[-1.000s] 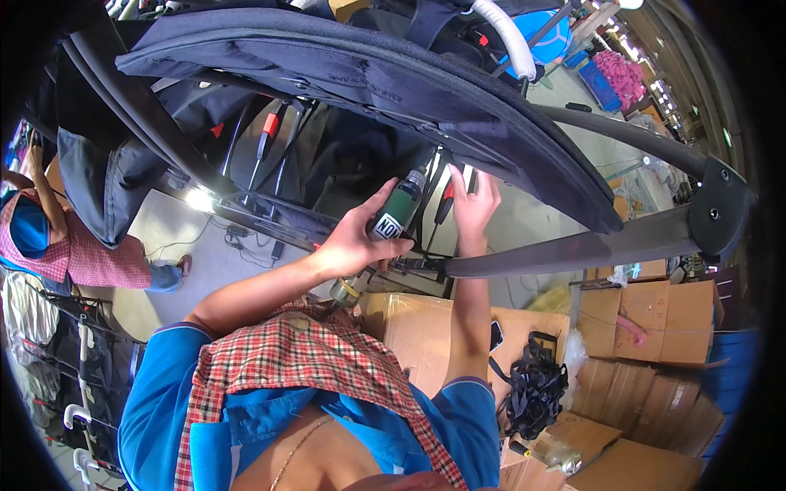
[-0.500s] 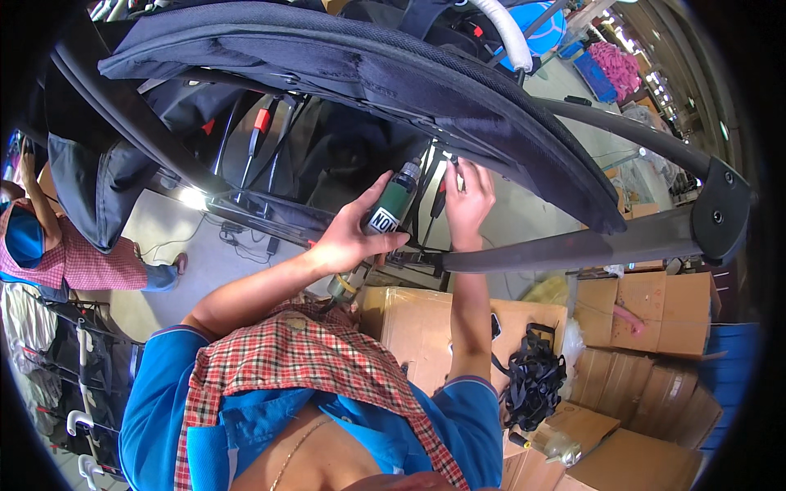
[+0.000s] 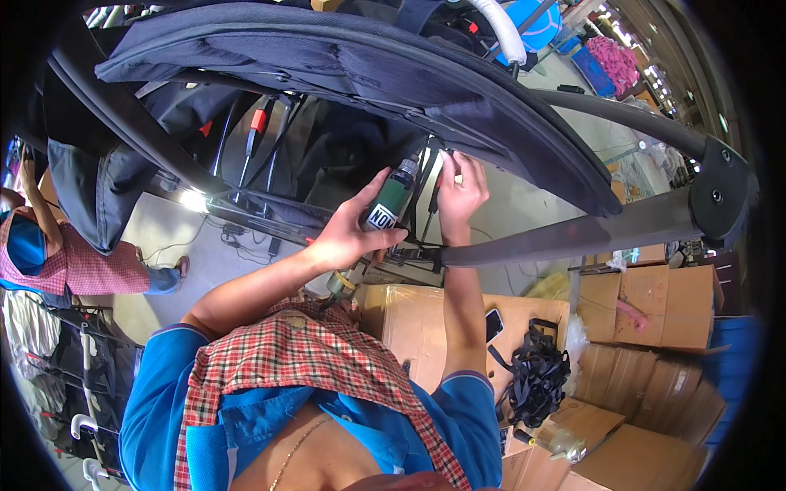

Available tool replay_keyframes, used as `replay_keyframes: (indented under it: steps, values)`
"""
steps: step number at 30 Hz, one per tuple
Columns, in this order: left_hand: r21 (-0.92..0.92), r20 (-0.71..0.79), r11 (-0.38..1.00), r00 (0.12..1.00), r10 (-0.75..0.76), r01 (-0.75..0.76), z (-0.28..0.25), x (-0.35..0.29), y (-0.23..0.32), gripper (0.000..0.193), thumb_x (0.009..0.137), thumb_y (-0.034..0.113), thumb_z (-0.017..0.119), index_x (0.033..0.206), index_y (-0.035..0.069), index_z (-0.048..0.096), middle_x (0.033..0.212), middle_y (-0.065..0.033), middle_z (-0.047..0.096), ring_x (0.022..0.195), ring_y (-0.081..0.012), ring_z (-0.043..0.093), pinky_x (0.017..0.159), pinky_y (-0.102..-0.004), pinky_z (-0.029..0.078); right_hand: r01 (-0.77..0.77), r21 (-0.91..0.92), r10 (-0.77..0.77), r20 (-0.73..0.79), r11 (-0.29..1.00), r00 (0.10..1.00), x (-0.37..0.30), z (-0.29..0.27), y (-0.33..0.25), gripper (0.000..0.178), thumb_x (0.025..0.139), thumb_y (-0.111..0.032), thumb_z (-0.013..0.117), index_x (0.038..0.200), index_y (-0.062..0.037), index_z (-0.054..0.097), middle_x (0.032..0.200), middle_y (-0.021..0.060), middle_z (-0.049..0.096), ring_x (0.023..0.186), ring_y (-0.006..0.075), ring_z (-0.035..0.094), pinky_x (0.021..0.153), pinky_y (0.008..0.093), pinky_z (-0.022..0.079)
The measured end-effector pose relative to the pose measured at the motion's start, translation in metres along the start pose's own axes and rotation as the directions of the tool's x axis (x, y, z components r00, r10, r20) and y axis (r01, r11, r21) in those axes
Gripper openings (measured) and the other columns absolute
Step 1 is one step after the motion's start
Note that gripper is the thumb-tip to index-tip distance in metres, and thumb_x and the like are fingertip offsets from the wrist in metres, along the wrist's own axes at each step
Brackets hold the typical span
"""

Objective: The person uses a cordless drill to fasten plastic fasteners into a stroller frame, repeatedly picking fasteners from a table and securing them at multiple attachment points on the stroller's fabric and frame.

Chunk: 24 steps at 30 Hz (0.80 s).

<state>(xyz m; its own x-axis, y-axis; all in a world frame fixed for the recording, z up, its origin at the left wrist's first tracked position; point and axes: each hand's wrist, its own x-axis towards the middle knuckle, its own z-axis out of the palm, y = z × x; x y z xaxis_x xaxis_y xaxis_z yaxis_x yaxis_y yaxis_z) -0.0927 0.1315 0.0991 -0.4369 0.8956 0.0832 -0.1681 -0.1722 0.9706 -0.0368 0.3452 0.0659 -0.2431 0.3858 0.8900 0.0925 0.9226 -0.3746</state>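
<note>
My left hand (image 3: 348, 236) is wrapped round a green, tube-shaped power screwdriver (image 3: 392, 196). Its dark metal nose points up toward the underside of a curved black fabric panel (image 3: 385, 65), near thin metal rods. Just right of the nose, my right hand (image 3: 462, 186) has thumb and fingers pinched together close below the panel's edge. Whatever sits between those fingertips is too small to make out. The panel belongs to a stroller-like frame, whose thick dark grey tube (image 3: 565, 233) crosses over my right forearm.
Below the frame, a cardboard box (image 3: 417, 315) bears a phone (image 3: 493, 325) and a heap of black straps (image 3: 536, 372). More cartons (image 3: 647, 307) are stacked at right. Another person in a checked apron (image 3: 102, 254) stands at far left, beside a rack of folded frames (image 3: 86, 368).
My right hand has shifted slightly left, its fingers more curled in beneath the panel. The phone shows more fully beside my forearm. The left hand with the screwdriver has barely moved.
</note>
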Motion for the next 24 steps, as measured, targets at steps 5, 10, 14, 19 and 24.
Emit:
replay_keyframes:
  steps: [5, 10, 14, 19, 24]
  values:
    - [-0.045, 0.049, 0.992, 0.992, -0.114, 0.116, 0.001, -0.003, 0.011, 0.093, 0.081, 0.003, 0.071, 0.151, 0.005, 0.011, 0.092, -0.0044, 0.059, 0.065, -0.0075, 0.055, 0.056, -0.0239, 0.049, 0.203, -0.082, -0.198, 0.064, 0.976, 0.978, 0.007, -0.004, 0.024, 0.018, 0.072, -0.009, 0.08, 0.081, 0.0013, 0.068, 0.077, 0.0108, 0.066, 0.061, 0.0231, 0.061, 0.057, 0.0315, 0.05]
    - [-0.021, 0.048, 0.993, 0.992, -0.113, 0.114, 0.002, -0.002, 0.011, 0.092, 0.082, 0.004, 0.071, 0.152, 0.005, 0.01, 0.092, -0.0047, 0.059, 0.064, -0.0078, 0.055, 0.055, -0.024, 0.049, 0.354, -0.082, -0.336, 0.174, 0.932, 0.926, 0.022, -0.005, 0.048, 0.025, 0.068, -0.018, 0.084, 0.083, -0.0039, 0.069, 0.076, 0.0084, 0.066, 0.063, 0.0234, 0.063, 0.061, 0.0351, 0.053]
    - [-0.015, 0.069, 0.992, 0.99, -0.123, 0.125, 0.002, 0.0, 0.012, 0.091, 0.082, 0.004, 0.071, 0.151, 0.004, 0.011, 0.093, -0.005, 0.06, 0.065, -0.0075, 0.055, 0.056, -0.0242, 0.049, 0.292, -0.039, -0.263, 0.333, 0.956, 0.905, 0.027, -0.008, 0.059, 0.033, 0.066, -0.023, 0.085, 0.09, -0.006, 0.07, 0.088, 0.0069, 0.068, 0.077, 0.0259, 0.065, 0.075, 0.0389, 0.052]
    - [0.007, 0.092, 0.988, 0.984, -0.155, 0.155, -0.001, 0.001, 0.011, 0.091, 0.082, 0.001, 0.068, 0.152, 0.008, 0.012, 0.1, -0.005, 0.059, 0.061, -0.0093, 0.056, 0.056, -0.0246, 0.049, -0.179, 0.28, 0.03, 0.463, 0.943, 0.886, 0.029, -0.004, 0.062, 0.027, 0.067, -0.012, 0.085, 0.084, -0.0009, 0.068, 0.08, 0.0048, 0.069, 0.074, 0.0179, 0.065, 0.07, 0.0315, 0.053]
    - [-0.003, 0.118, 0.989, 0.982, -0.149, 0.15, -0.003, 0.003, 0.009, 0.089, 0.082, 0.001, 0.068, 0.152, 0.007, 0.013, 0.102, -0.0062, 0.059, 0.06, -0.0093, 0.056, 0.055, -0.0247, 0.049, -0.77, 0.636, 0.166, 0.754, 0.054, 0.635, 0.038, 0.008, 0.092, 0.033, 0.068, 0.003, 0.081, 0.096, 0.0032, 0.065, 0.096, 0.007, 0.067, 0.082, 0.0176, 0.064, 0.075, 0.0301, 0.054]
